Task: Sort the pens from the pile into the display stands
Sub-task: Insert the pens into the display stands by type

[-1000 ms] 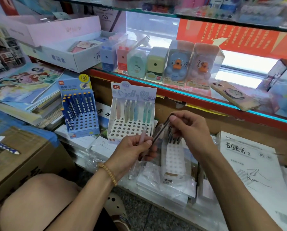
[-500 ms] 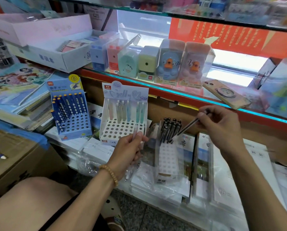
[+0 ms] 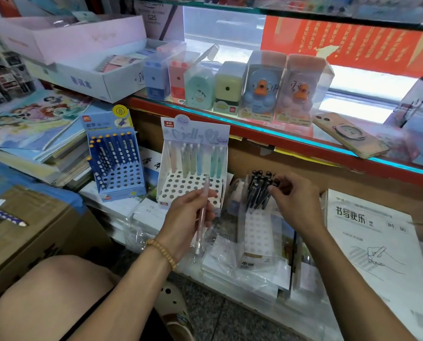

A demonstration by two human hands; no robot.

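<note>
Left hand (image 3: pixel 189 217) gripped a pale pink pen (image 3: pixel 202 215) upright before the white jelly-pen stand (image 3: pixel 192 185); right hand (image 3: pixel 295 200) pinched the black pens (image 3: pixel 259 190) standing in the clear stand (image 3: pixel 257 232).

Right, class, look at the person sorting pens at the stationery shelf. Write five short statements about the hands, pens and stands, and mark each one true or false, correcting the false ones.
1. The left hand holds a pale pink pen. True.
2. The right hand is at the black pens in the clear stand. True.
3. The blue stand is full. False: many of its holes are free.
4. The white stand holds black pens. False: it holds pastel pens along its back row.
5. A phone lies on the glass shelf. True.
</note>
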